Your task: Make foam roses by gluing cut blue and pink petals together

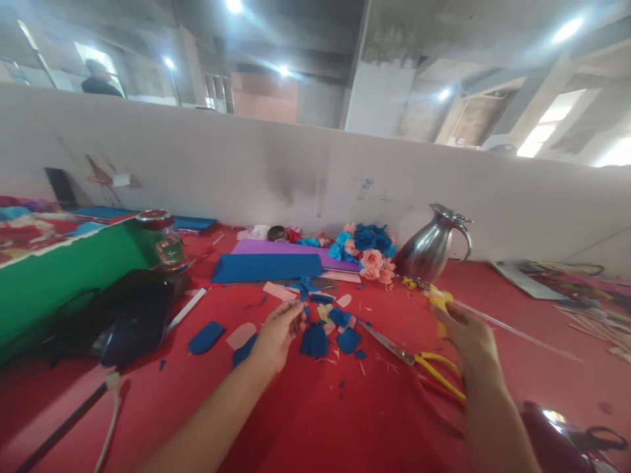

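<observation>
Yellow object (blurred) touches right hand; blue piece beyond left hand.

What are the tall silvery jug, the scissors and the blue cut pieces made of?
The jug looks like polished metal, perhaps steel, given its bright reflections. The scissors show shiny grey blades, apparently metal; their yellow handle could be plastic. The blue pieces seem matte, thin paper, though fabric is possible.
</observation>
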